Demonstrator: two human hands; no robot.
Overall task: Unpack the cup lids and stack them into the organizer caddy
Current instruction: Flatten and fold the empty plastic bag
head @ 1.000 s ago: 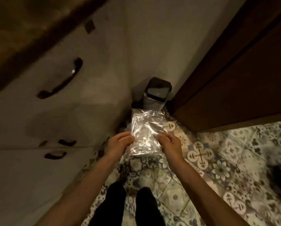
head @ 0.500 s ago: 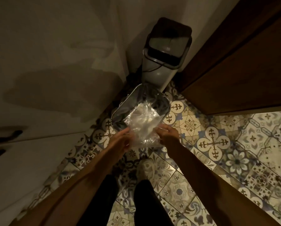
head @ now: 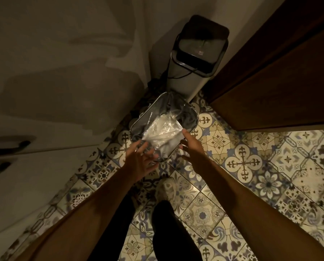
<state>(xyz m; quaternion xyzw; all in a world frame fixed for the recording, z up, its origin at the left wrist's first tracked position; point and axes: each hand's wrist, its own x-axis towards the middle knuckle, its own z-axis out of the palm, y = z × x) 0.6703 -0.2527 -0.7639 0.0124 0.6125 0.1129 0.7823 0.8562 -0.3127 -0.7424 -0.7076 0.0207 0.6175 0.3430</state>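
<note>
Two hands spread | left hand (head: 138,161), right hand (head: 195,151) | wrapper (head: 162,131) inside bin rim (head: 134,125)

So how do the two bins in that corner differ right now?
The near bin is low with its top open, showing a dark liner and a clear plastic bag in its mouth; the far bin is taller, and a dark lid covers its top. The near one sits by the cabinet, just beyond both spread hands; the far one stands behind it in the corner. Both stand on the patterned tile floor.
</note>
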